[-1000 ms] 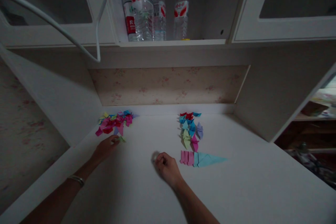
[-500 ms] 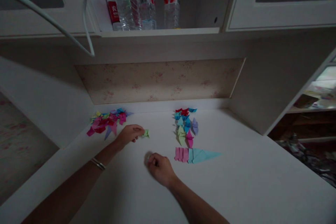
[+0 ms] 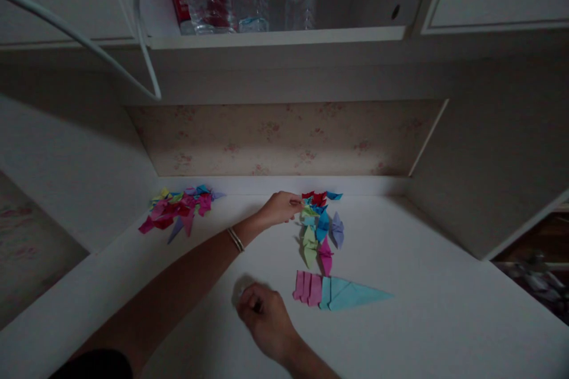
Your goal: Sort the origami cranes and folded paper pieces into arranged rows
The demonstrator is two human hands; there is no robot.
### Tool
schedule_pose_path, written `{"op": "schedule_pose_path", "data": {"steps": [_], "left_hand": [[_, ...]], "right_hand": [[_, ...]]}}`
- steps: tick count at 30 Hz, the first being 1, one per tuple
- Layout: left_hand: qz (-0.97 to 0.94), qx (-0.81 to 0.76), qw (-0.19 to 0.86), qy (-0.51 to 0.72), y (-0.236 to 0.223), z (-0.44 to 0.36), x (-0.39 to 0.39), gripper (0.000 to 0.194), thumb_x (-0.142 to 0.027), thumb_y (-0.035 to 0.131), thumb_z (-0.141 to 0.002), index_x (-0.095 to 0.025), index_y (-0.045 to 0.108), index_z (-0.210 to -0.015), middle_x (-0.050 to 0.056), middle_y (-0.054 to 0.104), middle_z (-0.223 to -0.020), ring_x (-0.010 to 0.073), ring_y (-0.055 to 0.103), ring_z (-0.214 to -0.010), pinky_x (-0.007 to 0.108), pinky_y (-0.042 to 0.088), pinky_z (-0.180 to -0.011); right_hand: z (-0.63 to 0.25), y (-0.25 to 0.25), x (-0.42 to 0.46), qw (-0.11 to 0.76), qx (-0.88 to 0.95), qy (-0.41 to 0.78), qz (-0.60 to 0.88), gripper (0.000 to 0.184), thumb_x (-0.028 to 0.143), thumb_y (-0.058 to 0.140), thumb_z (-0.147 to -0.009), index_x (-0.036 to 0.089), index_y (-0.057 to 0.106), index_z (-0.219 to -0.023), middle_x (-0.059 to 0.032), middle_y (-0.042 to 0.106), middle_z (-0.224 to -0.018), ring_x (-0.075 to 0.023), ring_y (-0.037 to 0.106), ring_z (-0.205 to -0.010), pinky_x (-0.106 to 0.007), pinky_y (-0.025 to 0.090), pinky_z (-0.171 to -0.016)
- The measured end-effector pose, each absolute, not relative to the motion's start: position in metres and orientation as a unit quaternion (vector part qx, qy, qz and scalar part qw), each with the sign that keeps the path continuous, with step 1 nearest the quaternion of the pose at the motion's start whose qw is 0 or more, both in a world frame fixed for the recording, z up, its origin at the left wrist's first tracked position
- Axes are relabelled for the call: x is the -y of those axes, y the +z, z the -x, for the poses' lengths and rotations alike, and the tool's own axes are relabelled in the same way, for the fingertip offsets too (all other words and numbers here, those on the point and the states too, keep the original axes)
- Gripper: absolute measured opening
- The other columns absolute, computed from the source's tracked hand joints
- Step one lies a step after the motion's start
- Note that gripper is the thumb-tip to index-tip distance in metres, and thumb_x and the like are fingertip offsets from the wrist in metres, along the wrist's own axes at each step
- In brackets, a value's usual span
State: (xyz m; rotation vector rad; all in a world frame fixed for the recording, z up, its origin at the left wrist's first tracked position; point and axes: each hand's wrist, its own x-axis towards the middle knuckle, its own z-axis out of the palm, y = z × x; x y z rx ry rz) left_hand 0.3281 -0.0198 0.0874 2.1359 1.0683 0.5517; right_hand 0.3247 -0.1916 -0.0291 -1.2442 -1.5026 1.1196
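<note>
My left hand [image 3: 281, 208] reaches to the right-hand group of folded paper pieces, bracelets on its wrist. Its fingers are pinched on a light green origami piece [image 3: 309, 211] at the left edge of that group. Around it lie red pieces [image 3: 316, 198], a blue piece [image 3: 323, 226], a purple one [image 3: 338, 230], a green one [image 3: 310, 245] and a magenta one [image 3: 326, 256]. My right hand [image 3: 263, 314] is curled closed over the white table, left of a pink and turquoise folded paper strip [image 3: 351, 294]; whatever it pinches is too small to make out.
A heap of colourful folded paper [image 3: 180, 213] lies at the back left of the white tabletop [image 3: 400, 343]. Above, a shelf [image 3: 275, 38] holds several plastic bottles [image 3: 302, 3]. A white cable [image 3: 89, 47] hangs at the upper left.
My left hand has moved right from open table to the right-hand paper group, carrying the light green piece. My right hand stays curled in about the same place; the view has shifted slightly.
</note>
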Motion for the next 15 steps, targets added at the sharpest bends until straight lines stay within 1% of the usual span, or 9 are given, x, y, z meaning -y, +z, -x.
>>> {"op": "schedule_pose_path", "data": {"steps": [2, 4, 6, 9, 11, 13, 15], "left_hand": [[-0.838, -0.399, 0.301, 0.219, 0.09, -0.354, 0.007, 0.029, -0.03, 0.056, -0.08, -0.018, 0.073, -0.1, 0.004, 0.073, -0.089, 0.0151, 0.066, -0.074, 0.022, 0.049, -0.065], [-0.855, -0.386, 0.264, 0.225, 0.09, -0.379, -0.006, 0.027, -0.03, 0.056, -0.079, -0.02, 0.074, -0.097, 0.003, 0.073, -0.096, 0.0177, 0.065, -0.09, 0.023, 0.047, -0.079], [-0.867, -0.378, 0.235, 0.225, 0.089, -0.401, -0.019, 0.026, -0.029, 0.055, -0.08, -0.022, 0.075, -0.095, 0.002, 0.073, -0.101, 0.0178, 0.063, -0.098, 0.023, 0.045, -0.085], [-0.875, -0.384, 0.207, 0.211, 0.082, -0.427, -0.034, 0.025, -0.027, 0.054, -0.081, -0.023, 0.074, -0.094, 0.003, 0.073, -0.101, 0.017, 0.064, -0.096, 0.023, 0.045, -0.084], [-0.875, -0.399, 0.192, 0.198, 0.075, -0.44, -0.041, 0.022, -0.026, 0.056, -0.079, -0.023, 0.074, -0.093, 0.004, 0.074, -0.099, 0.0178, 0.065, -0.093, 0.025, 0.046, -0.083], [-0.872, -0.416, 0.18, 0.185, 0.067, -0.451, -0.047, 0.021, -0.026, 0.059, -0.078, -0.023, 0.072, -0.094, 0.005, 0.074, -0.096, 0.0187, 0.066, -0.091, 0.026, 0.047, -0.082], [-0.869, -0.429, 0.173, 0.174, 0.061, -0.459, -0.051, 0.021, -0.025, 0.06, -0.077, -0.024, 0.071, -0.095, 0.005, 0.074, -0.096, 0.0191, 0.066, -0.091, 0.027, 0.048, -0.081]], "right_hand": [[-0.326, -0.029, 0.191, 0.433, 0.607, 0.449, 0.492, 0.015, 0.007, 0.053, -0.069, 0.019, 0.062, -0.067, 0.0069, 0.047, -0.056, -0.0074, 0.042, -0.052, -0.018, 0.027, -0.048], [-0.326, -0.031, 0.19, 0.438, 0.613, 0.443, 0.486, 0.016, 0.005, 0.052, -0.067, 0.019, 0.061, -0.065, 0.0072, 0.047, -0.056, -0.0069, 0.042, -0.051, -0.018, 0.027, -0.048], [-0.325, -0.035, 0.188, 0.442, 0.617, 0.434, 0.486, 0.017, 0.004, 0.052, -0.066, 0.019, 0.06, -0.064, 0.0073, 0.048, -0.056, -0.0063, 0.042, -0.05, -0.017, 0.027, -0.047], [-0.323, -0.04, 0.186, 0.437, 0.625, 0.414, 0.497, 0.02, 0.001, 0.051, -0.063, 0.019, 0.062, -0.063, 0.007, 0.05, -0.056, -0.006, 0.044, -0.049, -0.017, 0.026, -0.045], [-0.321, -0.041, 0.184, 0.423, 0.635, 0.395, 0.512, 0.023, -0.001, 0.052, -0.06, 0.018, 0.064, -0.064, 0.0062, 0.054, -0.056, -0.0065, 0.047, -0.049, -0.018, 0.026, -0.045], [-0.318, -0.041, 0.181, 0.395, 0.643, 0.37, 0.542, 0.024, -0.002, 0.054, -0.056, 0.018, 0.065, -0.063, 0.0046, 0.057, -0.056, -0.0078, 0.05, -0.05, -0.018, 0.027, -0.045], [-0.316, -0.04, 0.179, 0.356, 0.65, 0.352, 0.571, 0.024, -0.002, 0.056, -0.056, 0.018, 0.067, -0.064, 0.003, 0.059, -0.056, -0.0099, 0.054, -0.051, -0.019, 0.028, -0.045]]}}
